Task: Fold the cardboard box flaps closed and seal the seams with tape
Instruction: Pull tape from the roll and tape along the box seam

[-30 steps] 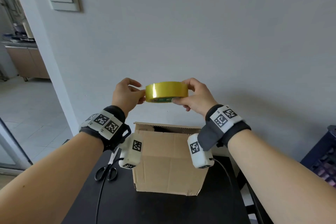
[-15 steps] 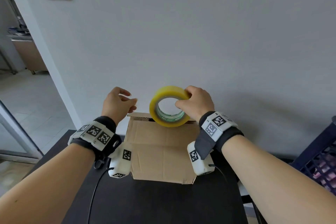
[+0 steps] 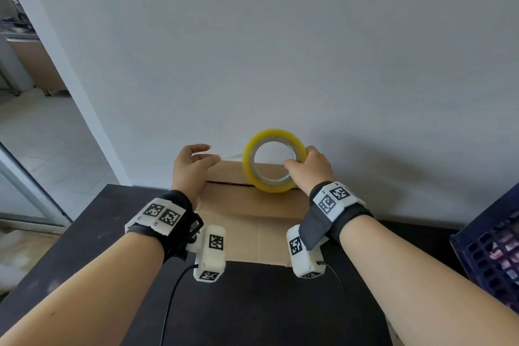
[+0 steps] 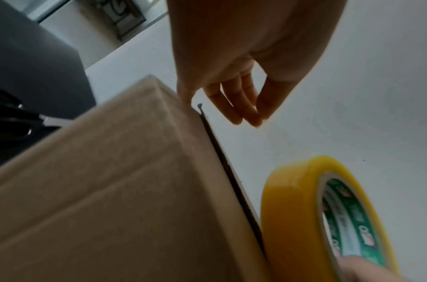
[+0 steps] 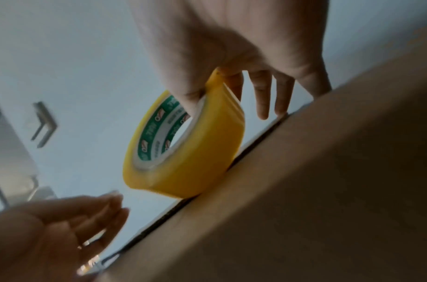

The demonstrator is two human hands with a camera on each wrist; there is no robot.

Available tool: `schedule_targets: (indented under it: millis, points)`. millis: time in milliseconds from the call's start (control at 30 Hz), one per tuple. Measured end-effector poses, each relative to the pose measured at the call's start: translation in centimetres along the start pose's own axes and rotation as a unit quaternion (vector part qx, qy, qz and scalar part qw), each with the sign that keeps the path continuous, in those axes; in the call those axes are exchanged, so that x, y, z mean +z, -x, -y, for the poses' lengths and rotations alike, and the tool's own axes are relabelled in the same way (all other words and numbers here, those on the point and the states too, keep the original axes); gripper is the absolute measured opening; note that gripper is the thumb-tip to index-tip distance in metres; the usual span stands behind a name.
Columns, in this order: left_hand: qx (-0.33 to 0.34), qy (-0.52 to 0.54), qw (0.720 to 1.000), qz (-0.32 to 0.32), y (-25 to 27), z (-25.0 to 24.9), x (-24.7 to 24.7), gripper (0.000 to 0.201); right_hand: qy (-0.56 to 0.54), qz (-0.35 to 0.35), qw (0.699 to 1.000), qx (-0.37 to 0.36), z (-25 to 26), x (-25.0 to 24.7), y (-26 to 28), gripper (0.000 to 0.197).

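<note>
A brown cardboard box (image 3: 252, 222) stands on the dark table with its top flaps folded down and a dark seam (image 3: 230, 183) showing between them. My right hand (image 3: 297, 157) grips the yellow tape roll (image 3: 273, 160), thumb through the core, and holds it on edge on the box top at the seam (image 5: 256, 147). My left hand (image 3: 209, 153) pinches the free end of the tape, and a short clear strip (image 3: 229, 155) stretches from it to the roll. Seen from the left wrist, my left fingers (image 4: 244, 108) hover over the box's far left corner (image 4: 159, 85).
The box sits close to a pale wall (image 3: 280, 50). A dark blue crate (image 3: 488, 247) stands at the right of the table (image 3: 252, 312). Black scissors (image 4: 15, 118) lie left of the box. An open doorway (image 3: 33, 121) is at the far left.
Both hands came down from in front of the wall to the box top. The roll turned from flat to on edge. My left hand drew a strip of tape leftward.
</note>
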State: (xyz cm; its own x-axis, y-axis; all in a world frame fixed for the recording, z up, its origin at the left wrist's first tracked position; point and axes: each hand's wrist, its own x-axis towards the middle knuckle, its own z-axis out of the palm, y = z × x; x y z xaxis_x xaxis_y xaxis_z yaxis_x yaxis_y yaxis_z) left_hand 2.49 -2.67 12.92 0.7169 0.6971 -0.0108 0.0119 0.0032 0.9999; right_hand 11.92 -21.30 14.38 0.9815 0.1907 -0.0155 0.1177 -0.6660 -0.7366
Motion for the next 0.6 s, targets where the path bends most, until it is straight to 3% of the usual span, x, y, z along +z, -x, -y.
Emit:
schedule_targets:
  millis: [133,267,500,600]
  points:
    - [-0.028,0.056,0.998,-0.008,-0.1,0.7,0.1,0.024,-0.083,0.001,0.995,0.049,0.2,0.6,0.0,0.019]
    - [-0.043,0.107,0.993,0.004,-0.5,0.9,-0.3,0.024,-0.138,-0.001,0.990,0.032,0.6,1.0,0.2,0.020]
    - [-0.044,0.084,0.995,0.021,-1.3,1.1,-0.2,0.017,-0.060,-0.050,0.996,-0.038,1.7,1.6,0.4,0.028]
    - [-0.010,0.070,0.997,0.015,-1.4,0.8,-0.5,0.022,-0.065,-0.055,0.995,-0.055,2.1,1.0,0.3,0.027]
